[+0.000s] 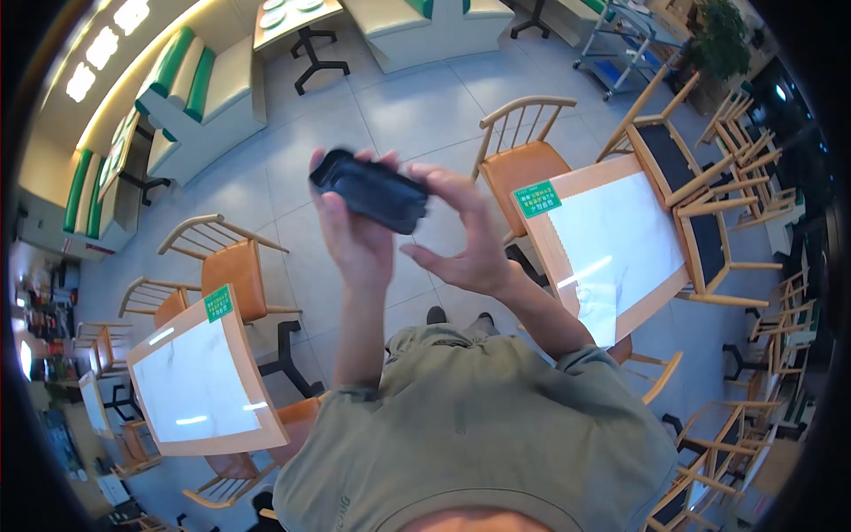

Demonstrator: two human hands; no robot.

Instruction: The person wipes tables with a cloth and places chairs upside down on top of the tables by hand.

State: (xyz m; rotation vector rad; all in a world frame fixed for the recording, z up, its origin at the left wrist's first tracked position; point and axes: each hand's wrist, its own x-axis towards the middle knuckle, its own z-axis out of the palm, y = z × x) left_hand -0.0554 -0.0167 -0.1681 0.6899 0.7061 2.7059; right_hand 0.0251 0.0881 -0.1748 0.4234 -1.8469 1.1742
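Left grip (362, 246) holds black case (374, 193) — green label's (537, 199) print illegible.

Two hands (355, 244) (474, 230), one black object (372, 192), two green signs (537, 199) (219, 304), two shoes (435, 315) (484, 318), one trolley (651, 31).

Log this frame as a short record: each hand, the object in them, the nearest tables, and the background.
left hand: the left hand supports the object from below, fingers showing at its far edge
right hand: the right hand is at the object's right end, thumb spread apart from it
object: black tray-like item, exact type unclear
left table: left table with a green card
right table: right table with a green sign
background: wheeled cart, green-and-cream seating
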